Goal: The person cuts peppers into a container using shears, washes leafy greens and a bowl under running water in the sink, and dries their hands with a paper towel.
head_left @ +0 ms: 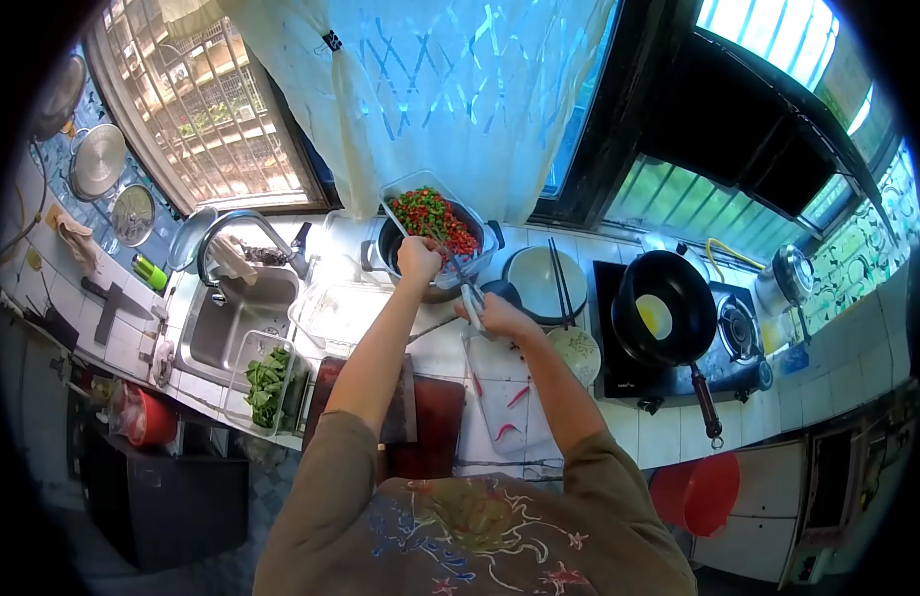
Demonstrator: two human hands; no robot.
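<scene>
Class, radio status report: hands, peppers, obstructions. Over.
Left hand at the clear tub, grip unclear. Right hand clasping grey tool. Chopped red-and-green peppers in tub. No obstruction visible.

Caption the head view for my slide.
Left hand and right hand beside chopped red and green chilies; black frying pan on the stove.

Narrow gap between the left hand (418, 260) and the right hand (497, 316), both forearms blocking the middle of the counter, long chopsticks (559, 278) barring the way toward the frying pan (671, 343), its handle (705, 399) reaching toward the front edge, free white tiles (631, 432) before the stove.
</scene>
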